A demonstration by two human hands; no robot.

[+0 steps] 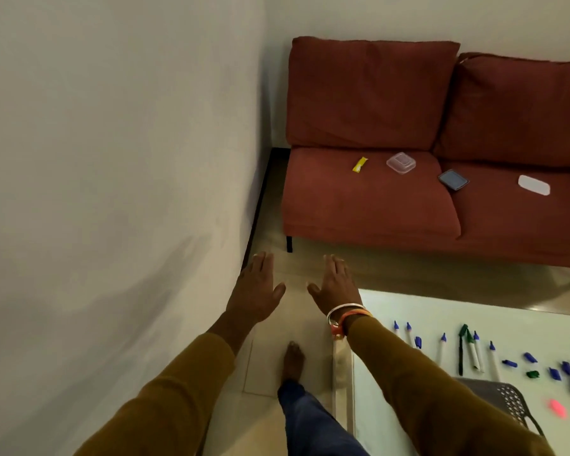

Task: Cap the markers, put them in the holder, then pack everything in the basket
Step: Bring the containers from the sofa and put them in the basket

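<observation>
Markers (476, 355), uncapped, with loose caps (530, 358), in a row on white counter (408, 311) beside dark basket (507, 394). They lie well apart from left hand (257, 291) and right hand (338, 284), whose fingers (264, 263) are straight, close together, holding nothing, above the floor (277, 363).

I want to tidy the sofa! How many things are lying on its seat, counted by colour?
Yellow packet: 1
Clear plastic box: 1
Dark blue-grey lid or box: 1
White lid: 1
Total: 4, all on the red sofa seat.
</observation>
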